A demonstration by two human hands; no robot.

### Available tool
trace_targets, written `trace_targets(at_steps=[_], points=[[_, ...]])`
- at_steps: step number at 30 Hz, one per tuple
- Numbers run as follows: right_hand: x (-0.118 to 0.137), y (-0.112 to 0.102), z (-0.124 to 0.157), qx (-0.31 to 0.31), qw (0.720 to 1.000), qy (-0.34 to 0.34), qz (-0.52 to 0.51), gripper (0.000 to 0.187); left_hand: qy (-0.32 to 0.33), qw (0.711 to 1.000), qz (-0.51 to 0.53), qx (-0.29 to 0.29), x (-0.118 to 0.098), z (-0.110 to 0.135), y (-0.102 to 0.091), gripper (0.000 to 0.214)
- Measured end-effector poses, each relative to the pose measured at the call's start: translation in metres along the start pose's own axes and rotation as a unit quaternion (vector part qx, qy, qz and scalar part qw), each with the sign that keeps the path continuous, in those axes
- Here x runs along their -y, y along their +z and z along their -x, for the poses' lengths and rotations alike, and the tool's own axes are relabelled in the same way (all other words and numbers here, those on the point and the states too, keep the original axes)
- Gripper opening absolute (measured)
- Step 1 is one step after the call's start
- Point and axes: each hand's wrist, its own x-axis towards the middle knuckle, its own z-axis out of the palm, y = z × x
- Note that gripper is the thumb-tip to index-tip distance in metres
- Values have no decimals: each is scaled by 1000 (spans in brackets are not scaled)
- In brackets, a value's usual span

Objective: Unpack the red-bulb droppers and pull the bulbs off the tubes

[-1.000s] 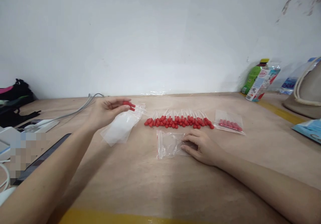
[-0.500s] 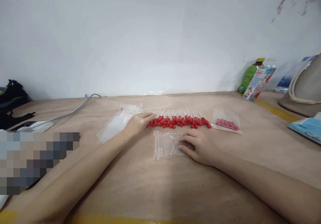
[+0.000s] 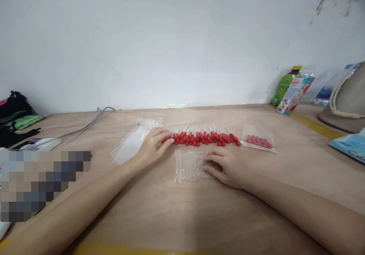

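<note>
Where the row of droppers ends on its left, the left hand pinches the end dropper narrowly by its red bulb. Just in front of the row, the right hand lies flat and spread on an empty bag, pinning it to the counter. For a clean lift, I judge the pinch should take that bulb alone and draw leftward, away from the row, sparing its neighbours. A filled bag lies just right of the row, spare bags just left.
</note>
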Motion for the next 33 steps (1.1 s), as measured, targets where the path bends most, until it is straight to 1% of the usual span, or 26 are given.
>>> trace_targets(at_steps=[2,4,5,7,8,10,12,14,15,17,19,21,22,23,24,26,28,29,30,31,33], points=[[0,0,-1,13,1000,-8,-8,25,7,998,48,49,-19,12,-2,26],[0,-1,-1,26,999,-26,-8,29,31,984,80,155,-35,23,-3,35],[0,-2,-1,34,999,-34,-5,31,28,975,84,205,-41,27,-4,40],[-1,-4,-1,52,998,-42,2,36,2,954,79,288,-46,32,-6,45],[-2,-5,-1,62,997,-43,4,38,-22,946,75,314,-46,34,-7,48],[-3,-6,0,73,996,-45,2,41,-73,937,74,334,-42,35,-9,55],[-3,-6,1,71,996,-52,-4,40,-120,936,83,319,-37,36,-10,64],[-3,-5,3,48,997,-59,-3,35,-151,938,107,293,-35,37,-11,69],[-3,-5,3,23,998,-58,5,30,-162,938,123,282,-35,38,-11,69],[-5,-7,1,-50,997,-36,40,21,-172,937,161,258,-37,41,-10,64],[-12,-13,-2,-132,986,25,96,19,-170,938,190,234,-39,43,-7,58],[-26,-25,-5,-182,961,126,164,21,-163,939,212,217,-40,45,-3,55],[-36,-32,-6,-179,944,188,203,22,-161,938,228,207,-40,46,-1,57],[-47,-41,-7,-159,924,255,237,25,-161,935,249,193,-39,45,1,59],[-59,-50,-6,-126,900,320,269,30,-162,932,273,173,-38,44,2,61],[-84,-67,-3,-44,852,425,303,47,-169,924,318,128,-30,37,1,60],[-105,-83,3,30,811,512,281,61,-192,914,342,103,-16,27,-6,47],[-114,-89,6,56,797,541,261,69,-207,909,347,104,-6,21,-12,38],[-121,-94,9,76,794,554,241,76,-223,905,346,103,5,16,-20,33],[-126,-98,11,90,791,566,216,84,-243,907,334,84,18,12,-28,30],[-132,-103,14,86,795,580,157,95,-285,916,280,18,45,9,-44,31]])
